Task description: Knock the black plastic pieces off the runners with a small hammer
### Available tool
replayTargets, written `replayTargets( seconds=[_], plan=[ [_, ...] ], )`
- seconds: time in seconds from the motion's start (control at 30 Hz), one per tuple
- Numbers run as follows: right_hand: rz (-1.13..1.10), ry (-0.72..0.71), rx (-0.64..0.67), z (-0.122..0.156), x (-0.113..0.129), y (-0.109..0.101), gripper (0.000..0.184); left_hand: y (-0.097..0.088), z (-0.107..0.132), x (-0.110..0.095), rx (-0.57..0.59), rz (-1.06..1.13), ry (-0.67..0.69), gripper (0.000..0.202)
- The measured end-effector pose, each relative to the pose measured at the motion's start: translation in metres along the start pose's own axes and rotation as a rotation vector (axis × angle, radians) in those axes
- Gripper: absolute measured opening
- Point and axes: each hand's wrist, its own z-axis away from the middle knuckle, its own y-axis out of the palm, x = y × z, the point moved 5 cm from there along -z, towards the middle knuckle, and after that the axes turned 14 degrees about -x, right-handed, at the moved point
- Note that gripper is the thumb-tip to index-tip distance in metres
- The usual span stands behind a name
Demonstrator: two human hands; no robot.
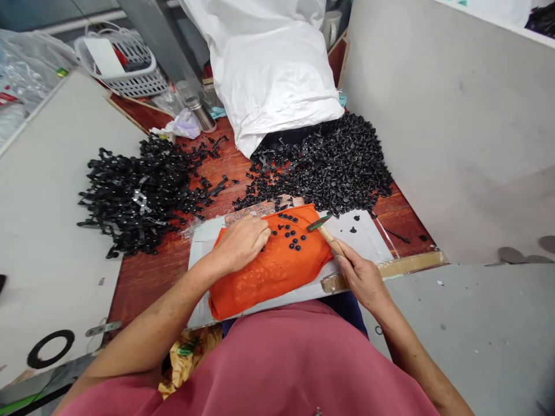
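Observation:
An orange cloth lies over a padded block or board in front of me. Several small round black parts are scattered on its upper right. My left hand rests on the cloth's left side, fingers curled down and closed. A black bit shows by its fingertips, but what they hold is hidden. In my right hand is the wooden handle of a small hammer. Its narrow head, dark with green, is over the right of the cloth, beside the black parts.
Black flat-headed pieces are heaped at the back right, by the mouth of a white sack. Black jointed pieces pile up at the left. Behind stand a steel flask and a white basket. Grey panels flank the table.

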Motion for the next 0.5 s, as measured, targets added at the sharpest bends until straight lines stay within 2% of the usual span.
replayTargets(
  seconds=[0.17, 0.23, 0.33, 0.5],
  plan=[
    [0.017, 0.018, 0.027, -0.001, 0.000, 0.002, 0.048, 0.027, 0.001, 0.002, -0.017, 0.261, -0.232, 0.037],
    [0.035, 0.013, 0.044, -0.002, 0.001, 0.002, 0.048, 0.038, 0.000, 0.001, -0.002, 0.281, -0.297, 0.036],
    [0.063, 0.011, 0.066, -0.002, 0.003, 0.002, 0.048, 0.045, -0.004, -0.003, 0.011, 0.177, -0.312, 0.036],
    [0.085, 0.020, 0.066, -0.001, 0.003, 0.002, 0.048, 0.046, -0.012, -0.010, 0.050, -0.033, -0.280, 0.039]
  ],
)
